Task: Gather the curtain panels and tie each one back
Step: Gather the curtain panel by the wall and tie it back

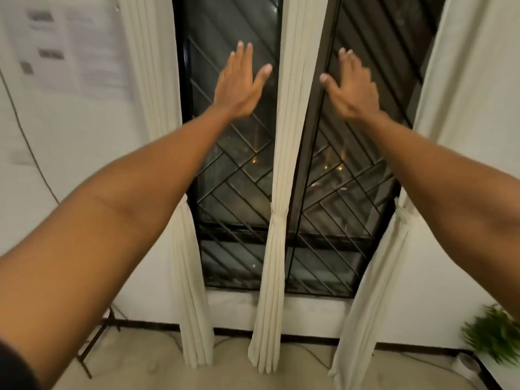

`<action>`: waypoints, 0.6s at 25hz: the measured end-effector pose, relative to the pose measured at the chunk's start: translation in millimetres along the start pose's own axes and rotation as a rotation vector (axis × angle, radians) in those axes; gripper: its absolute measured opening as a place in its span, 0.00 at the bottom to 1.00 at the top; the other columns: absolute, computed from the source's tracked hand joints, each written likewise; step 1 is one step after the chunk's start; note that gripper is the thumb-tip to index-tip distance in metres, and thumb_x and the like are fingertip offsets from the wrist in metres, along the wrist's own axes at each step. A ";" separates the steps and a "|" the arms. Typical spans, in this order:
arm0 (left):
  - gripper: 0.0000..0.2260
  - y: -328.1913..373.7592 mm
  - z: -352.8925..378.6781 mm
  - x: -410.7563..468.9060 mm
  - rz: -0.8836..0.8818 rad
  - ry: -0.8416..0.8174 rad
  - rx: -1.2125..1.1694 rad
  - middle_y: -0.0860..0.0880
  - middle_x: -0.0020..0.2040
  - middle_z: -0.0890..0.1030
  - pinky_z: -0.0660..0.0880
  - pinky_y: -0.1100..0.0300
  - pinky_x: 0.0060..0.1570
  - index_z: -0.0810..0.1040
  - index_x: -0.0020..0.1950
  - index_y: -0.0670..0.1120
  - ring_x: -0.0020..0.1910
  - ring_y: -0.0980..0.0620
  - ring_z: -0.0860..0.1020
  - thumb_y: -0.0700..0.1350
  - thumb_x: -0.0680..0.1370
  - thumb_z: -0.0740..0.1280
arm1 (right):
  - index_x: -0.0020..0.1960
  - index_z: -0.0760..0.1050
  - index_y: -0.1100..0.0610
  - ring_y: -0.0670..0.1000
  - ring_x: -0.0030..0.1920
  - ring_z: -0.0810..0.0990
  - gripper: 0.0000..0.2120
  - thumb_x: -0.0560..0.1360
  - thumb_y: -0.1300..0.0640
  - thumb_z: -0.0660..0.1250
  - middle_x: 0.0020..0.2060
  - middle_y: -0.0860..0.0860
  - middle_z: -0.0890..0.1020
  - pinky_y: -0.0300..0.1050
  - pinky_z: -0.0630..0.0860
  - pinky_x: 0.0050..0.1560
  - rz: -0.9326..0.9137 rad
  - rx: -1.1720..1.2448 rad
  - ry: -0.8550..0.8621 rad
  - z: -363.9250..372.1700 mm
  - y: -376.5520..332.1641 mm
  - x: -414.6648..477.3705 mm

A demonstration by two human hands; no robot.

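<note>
At the window [242, 170], my left grip [239, 85] and right grip [351, 85] spread wide, empty, flanking the tied middle curtain [281, 178]; wall papers [84, 46] blur unreadably.

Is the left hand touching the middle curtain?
Apart. The head view shows a strip of dark window glass between the left hand and the middle curtain.

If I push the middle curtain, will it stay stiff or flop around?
Probably floppy: the middle curtain hangs in soft folds, so it would likely bend and swing. Its tie pinches it in, so the folds would probably move together. It looks thin, so likely light.
</note>
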State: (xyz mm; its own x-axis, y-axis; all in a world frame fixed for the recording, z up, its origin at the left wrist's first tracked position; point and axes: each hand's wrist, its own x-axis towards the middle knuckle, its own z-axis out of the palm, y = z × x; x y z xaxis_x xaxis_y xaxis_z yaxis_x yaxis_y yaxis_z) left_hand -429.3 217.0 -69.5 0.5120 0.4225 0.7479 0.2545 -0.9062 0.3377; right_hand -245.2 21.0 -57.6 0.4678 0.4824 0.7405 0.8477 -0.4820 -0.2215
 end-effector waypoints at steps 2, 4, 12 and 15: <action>0.36 -4.0 12.2 -1.5 0.016 0.016 0.055 0.44 0.84 0.50 0.50 0.46 0.79 0.50 0.84 0.45 0.82 0.44 0.50 0.66 0.83 0.48 | 0.83 0.48 0.50 0.59 0.80 0.56 0.39 0.80 0.31 0.50 0.82 0.52 0.53 0.64 0.59 0.76 -0.014 0.019 -0.006 11.4 13.9 -6.9; 0.31 -6.9 24.5 -7.7 0.035 0.025 0.094 0.45 0.78 0.66 0.60 0.51 0.75 0.61 0.80 0.45 0.77 0.45 0.64 0.64 0.84 0.49 | 0.83 0.51 0.49 0.58 0.79 0.59 0.38 0.80 0.31 0.50 0.81 0.51 0.57 0.60 0.60 0.75 -0.009 -0.001 -0.020 27.3 18.7 -12.9; 0.09 -70.0 108.2 -60.8 0.344 -0.529 -0.177 0.61 0.49 0.83 0.73 0.68 0.59 0.69 0.48 0.48 0.52 0.68 0.78 0.45 0.85 0.53 | 0.39 0.63 0.50 0.64 0.61 0.76 0.18 0.80 0.40 0.47 0.44 0.59 0.72 0.49 0.59 0.46 0.019 -0.050 -0.344 94.7 45.9 -76.9; 0.27 -92.8 134.2 -109.5 -0.006 -0.236 0.137 0.46 0.70 0.77 0.69 0.54 0.69 0.74 0.71 0.46 0.70 0.45 0.73 0.63 0.83 0.52 | 0.71 0.70 0.47 0.60 0.72 0.69 0.31 0.79 0.31 0.47 0.69 0.57 0.73 0.52 0.69 0.64 0.012 0.110 -0.310 149.6 34.3 -108.0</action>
State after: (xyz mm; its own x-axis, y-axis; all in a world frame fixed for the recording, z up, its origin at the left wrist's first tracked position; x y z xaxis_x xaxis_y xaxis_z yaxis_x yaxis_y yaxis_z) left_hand -398.8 257.2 -259.4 0.6835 0.4344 0.5866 0.3581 -0.8999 0.2490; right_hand -229.3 61.9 -240.0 0.5173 0.6851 0.5128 0.8558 -0.4152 -0.3087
